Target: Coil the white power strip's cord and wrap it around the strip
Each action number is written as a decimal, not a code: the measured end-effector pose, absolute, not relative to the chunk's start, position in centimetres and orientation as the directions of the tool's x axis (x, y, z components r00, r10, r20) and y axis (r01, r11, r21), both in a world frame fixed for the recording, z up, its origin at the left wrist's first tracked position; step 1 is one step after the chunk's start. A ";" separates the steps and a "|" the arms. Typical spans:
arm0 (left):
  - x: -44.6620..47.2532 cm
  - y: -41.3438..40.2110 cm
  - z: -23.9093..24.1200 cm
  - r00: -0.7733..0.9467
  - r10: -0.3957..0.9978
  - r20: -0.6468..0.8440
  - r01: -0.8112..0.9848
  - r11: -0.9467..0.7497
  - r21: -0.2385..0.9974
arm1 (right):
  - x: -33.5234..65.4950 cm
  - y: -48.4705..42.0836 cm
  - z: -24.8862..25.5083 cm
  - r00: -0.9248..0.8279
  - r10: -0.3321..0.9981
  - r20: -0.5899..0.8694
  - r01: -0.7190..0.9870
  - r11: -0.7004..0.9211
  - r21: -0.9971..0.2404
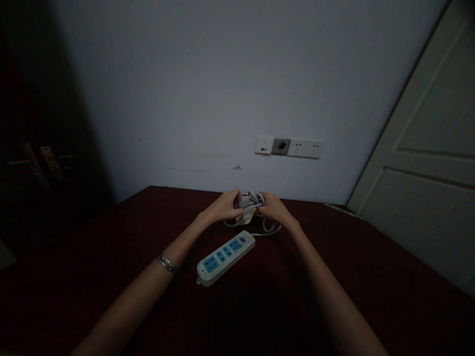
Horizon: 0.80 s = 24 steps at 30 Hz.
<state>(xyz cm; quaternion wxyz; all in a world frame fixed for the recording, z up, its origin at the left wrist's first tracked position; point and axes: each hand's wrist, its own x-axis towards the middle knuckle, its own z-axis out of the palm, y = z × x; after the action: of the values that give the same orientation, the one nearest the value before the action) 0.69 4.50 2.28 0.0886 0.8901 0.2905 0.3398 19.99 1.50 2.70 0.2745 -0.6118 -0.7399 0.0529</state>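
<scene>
In the head view, here we are at a dark red table (174, 205) pushed up to a pale wall (222, 89), light very low, and both bare hands are busy at the far edge! The left hand (227, 205), a bracelet (168, 263) on its wrist, is closed with thumb and fingers on the near-left side of a bunched grey-white cord (256, 199); the right hand (273, 206) grips the coils from the other side, fingertips partly hidden. Between them sits a pale block (244, 201), possibly the plug, too dim to call, and a whitish flap (245, 216) hangs just below. How far along? I'd call the cord handling about midway: much of the length is already gathered in tight loops, while slack curls lie loose below both hands and the bundle is not yet let go. Now the power strip (226, 258) itself: lying on the table, nearer the person than the hands, untouched by either, blue sockets (222, 256) facing up. Its long axis runs on a diagonal, the end with the hanging eyelet (199, 281) near and to the left, the end with the switch (243, 240) far and to the right, where the cord leaves it. Up on the wall, the socket plates (305, 148) show no plug in them.
</scene>
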 end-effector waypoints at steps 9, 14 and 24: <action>0.6 4.7 2.6 0.575 0.606 0.549 0.579 -0.776 0.251 | 19.4 1.2 2.5 -0.190 0.923 0.335 0.882 0.310 -0.354; 0.3 3.6 3.6 0.544 0.563 0.623 0.711 -0.703 0.015 | 18.9 1.2 2.3 -0.199 0.932 0.302 0.680 0.353 -0.642; -0.2 3.9 3.2 0.523 0.455 0.721 0.751 -0.646 -0.137 | 19.2 1.8 1.7 -0.312 0.950 -0.033 -0.023 -0.043 -0.999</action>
<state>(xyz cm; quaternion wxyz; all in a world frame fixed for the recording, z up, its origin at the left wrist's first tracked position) -0.18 3.91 3.22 -0.2219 0.8438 0.3575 0.3330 19.19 1.77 1.72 0.4126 -0.4170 -0.5554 0.5894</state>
